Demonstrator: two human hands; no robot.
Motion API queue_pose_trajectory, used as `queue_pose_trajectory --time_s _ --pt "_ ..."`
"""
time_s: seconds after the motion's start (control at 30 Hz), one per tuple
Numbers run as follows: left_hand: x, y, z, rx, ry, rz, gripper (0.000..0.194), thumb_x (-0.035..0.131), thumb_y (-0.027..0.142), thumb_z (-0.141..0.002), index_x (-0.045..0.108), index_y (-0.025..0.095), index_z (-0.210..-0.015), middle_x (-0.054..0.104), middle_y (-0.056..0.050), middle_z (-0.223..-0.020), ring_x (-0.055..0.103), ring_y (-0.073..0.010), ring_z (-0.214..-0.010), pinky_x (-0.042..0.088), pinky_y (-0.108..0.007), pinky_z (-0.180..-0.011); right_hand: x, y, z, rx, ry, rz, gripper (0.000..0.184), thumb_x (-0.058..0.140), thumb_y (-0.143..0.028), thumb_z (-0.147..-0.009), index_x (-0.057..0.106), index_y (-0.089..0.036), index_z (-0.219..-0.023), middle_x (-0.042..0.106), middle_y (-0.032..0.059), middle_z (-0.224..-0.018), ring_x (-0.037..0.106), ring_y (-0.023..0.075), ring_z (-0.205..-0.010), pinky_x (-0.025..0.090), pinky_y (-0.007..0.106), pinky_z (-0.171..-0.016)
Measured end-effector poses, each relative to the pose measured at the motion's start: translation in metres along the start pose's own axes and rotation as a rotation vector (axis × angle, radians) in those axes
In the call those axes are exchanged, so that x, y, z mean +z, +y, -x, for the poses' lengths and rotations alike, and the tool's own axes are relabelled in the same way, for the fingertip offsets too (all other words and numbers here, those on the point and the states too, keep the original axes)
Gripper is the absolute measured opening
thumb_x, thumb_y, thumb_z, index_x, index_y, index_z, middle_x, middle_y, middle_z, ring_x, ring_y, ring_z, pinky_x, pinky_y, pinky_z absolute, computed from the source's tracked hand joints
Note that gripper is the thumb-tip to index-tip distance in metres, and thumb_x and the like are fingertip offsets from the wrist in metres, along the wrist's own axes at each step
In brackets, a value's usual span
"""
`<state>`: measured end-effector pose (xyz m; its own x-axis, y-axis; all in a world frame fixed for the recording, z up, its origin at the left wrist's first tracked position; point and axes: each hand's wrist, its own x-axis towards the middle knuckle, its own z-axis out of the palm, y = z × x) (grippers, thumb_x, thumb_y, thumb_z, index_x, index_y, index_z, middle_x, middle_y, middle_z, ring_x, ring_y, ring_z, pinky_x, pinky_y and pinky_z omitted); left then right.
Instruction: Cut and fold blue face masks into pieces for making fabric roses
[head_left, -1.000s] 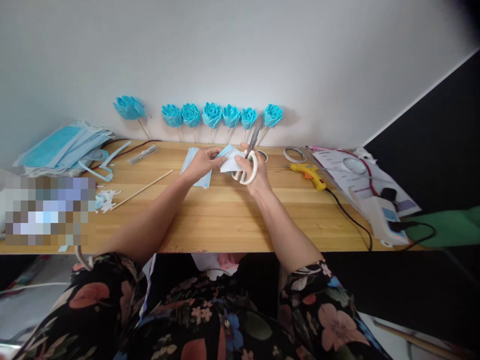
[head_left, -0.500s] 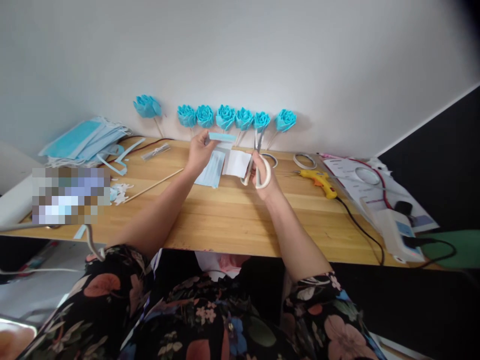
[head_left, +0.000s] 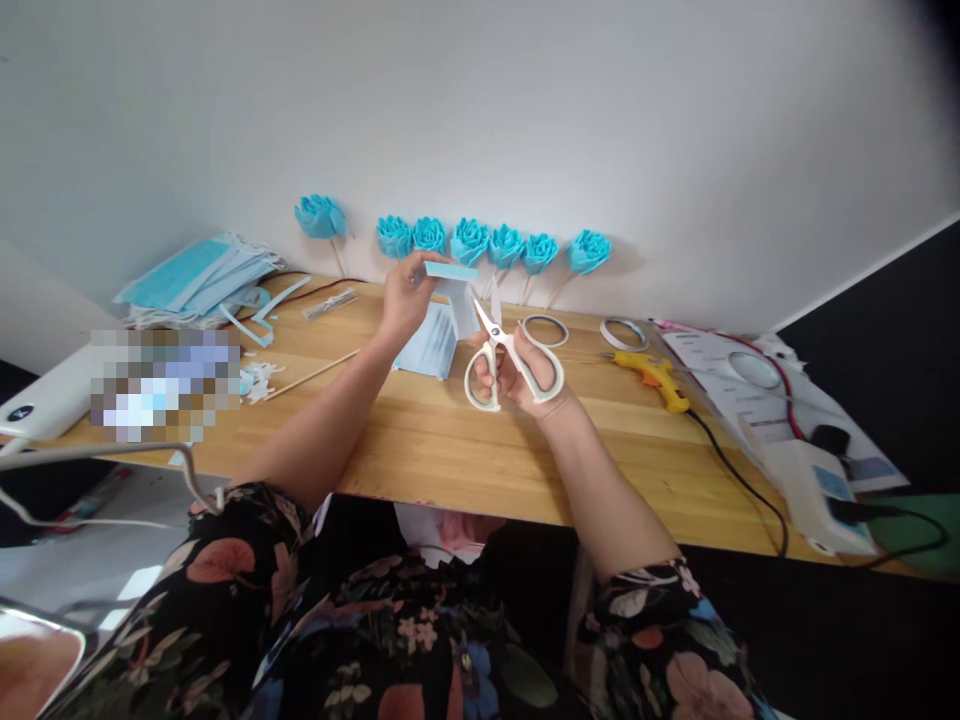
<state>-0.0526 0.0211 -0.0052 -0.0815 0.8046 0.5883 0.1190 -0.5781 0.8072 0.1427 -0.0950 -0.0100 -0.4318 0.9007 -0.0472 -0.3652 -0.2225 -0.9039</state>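
My left hand (head_left: 406,297) pinches the top edge of a pale blue face mask piece (head_left: 451,288) and holds it up above the wooden table (head_left: 450,450). My right hand (head_left: 517,372) grips white-handled scissors (head_left: 501,355), blades apart and pointing up-left at the lower edge of the hanging piece. Another flat blue mask (head_left: 428,351) lies on the table under my left hand.
Several blue fabric roses on sticks (head_left: 469,242) lean against the wall. A stack of masks (head_left: 199,280) and cut scraps (head_left: 255,381) lie at left, beside a wooden skewer (head_left: 311,372). Tape rolls (head_left: 544,329), a yellow glue gun (head_left: 654,373) and a power strip (head_left: 806,480) sit at right.
My left hand lifted the mask piece higher so it hangs folded. My right hand turned the scissors, spread the blades and brought them under the piece.
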Motion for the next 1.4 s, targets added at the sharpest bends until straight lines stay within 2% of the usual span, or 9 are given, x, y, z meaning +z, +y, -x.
queue_pose_trajectory --time_s 0.2,0.5,0.77,0.93,1.03,1.13,1.23,1.33,1.4 --pt "-0.001 -0.004 -0.002 0.136 -0.054 -0.142 0.015 0.062 0.029 -0.09 0.071 0.019 -0.096 0.075 -0.006 -0.1 0.067 -0.0221 -0.103 0.051 -0.033 -0.095 0.001 0.005 -0.006 0.157 -0.006 -0.157 0.063 0.036 -0.068 -0.096 0.067 -0.013 -0.102 0.071 0.0072 -0.07 0.063 0.0166 -0.057 0.057 0.033 -0.055" --pt "0.003 0.007 0.005 0.287 -0.166 -0.119 0.014 0.06 0.028 -0.093 0.07 0.019 -0.091 0.073 -0.005 -0.096 0.067 -0.0201 -0.099 0.048 -0.032 -0.095 -0.003 0.005 -0.008 0.191 0.02 -0.231 0.065 0.032 -0.067 -0.098 0.066 -0.012 -0.102 0.072 0.0072 -0.069 0.065 0.0173 -0.057 0.059 0.033 -0.054" --pt "0.009 0.02 0.012 0.409 -0.297 -0.102 0.019 0.059 0.032 -0.093 0.072 0.02 -0.086 0.074 -0.006 -0.092 0.066 -0.0204 -0.096 0.048 -0.037 -0.095 -0.005 0.009 -0.013 0.067 0.101 -0.223 0.047 0.047 -0.06 -0.097 0.064 -0.016 -0.101 0.068 0.0019 -0.067 0.06 0.014 -0.053 0.056 0.03 -0.051" --pt "0.01 0.022 0.014 0.456 -0.4 -0.022 0.016 0.063 0.031 -0.09 0.073 0.021 -0.082 0.075 -0.006 -0.091 0.067 -0.0213 -0.093 0.048 -0.039 -0.095 -0.008 0.012 -0.018 -0.059 0.119 -0.109 0.048 0.057 -0.065 -0.09 0.061 -0.018 -0.082 0.062 -0.0007 -0.061 0.057 0.0119 -0.051 0.053 0.027 -0.051" --pt "0.01 0.017 0.017 0.379 -0.411 0.043 0.013 0.064 0.029 -0.087 0.072 0.021 -0.081 0.075 -0.006 -0.093 0.067 -0.0222 -0.096 0.047 -0.041 -0.098 -0.008 0.011 -0.017 -0.128 0.138 -0.051 0.047 0.059 -0.065 -0.088 0.06 -0.019 -0.084 0.06 -0.0018 -0.062 0.057 0.0116 -0.051 0.052 0.026 -0.051" --pt "0.014 0.005 0.018 0.181 -0.274 0.255 0.01 0.067 0.03 -0.083 0.071 0.023 -0.089 0.073 -0.005 -0.1 0.065 -0.0219 -0.105 0.046 -0.04 -0.102 -0.006 0.009 -0.014 -0.194 0.117 -0.02 0.045 0.06 -0.064 -0.088 0.06 -0.021 -0.103 0.061 -0.0041 -0.063 0.058 0.0123 -0.052 0.051 0.026 -0.05" --pt "0.019 -0.003 0.016 -0.067 -0.192 0.487 0.028 0.068 0.041 -0.085 0.066 0.028 -0.109 0.069 -0.006 -0.115 0.063 -0.0223 -0.113 0.048 -0.039 -0.099 -0.005 0.01 -0.013 -0.231 0.048 0.013 0.049 0.06 -0.065 -0.087 0.058 -0.022 -0.11 0.061 -0.0042 -0.064 0.059 0.0129 -0.053 0.049 0.026 -0.049" --pt "0.025 0.0 0.018 -0.295 -0.225 0.597 0.045 0.06 0.057 -0.089 0.057 0.032 -0.127 0.065 -0.006 -0.127 0.062 -0.0241 -0.118 0.051 -0.039 -0.094 -0.004 0.012 -0.011 -0.266 -0.02 0.012 0.05 0.062 -0.064 -0.085 0.058 -0.021 -0.111 0.062 -0.004 -0.066 0.058 0.0125 -0.055 0.051 0.026 -0.052" --pt "0.027 0.003 0.021 -0.37 -0.255 0.644 0.053 0.061 0.062 -0.088 0.054 0.034 -0.132 0.064 -0.005 -0.129 0.062 -0.0238 -0.118 0.051 -0.039 -0.095 -0.003 0.012 -0.01 -0.244 -0.084 0.003 0.052 0.062 -0.065 -0.085 0.058 -0.021 -0.112 0.062 -0.0043 -0.065 0.058 0.0127 -0.055 0.052 0.027 -0.053"
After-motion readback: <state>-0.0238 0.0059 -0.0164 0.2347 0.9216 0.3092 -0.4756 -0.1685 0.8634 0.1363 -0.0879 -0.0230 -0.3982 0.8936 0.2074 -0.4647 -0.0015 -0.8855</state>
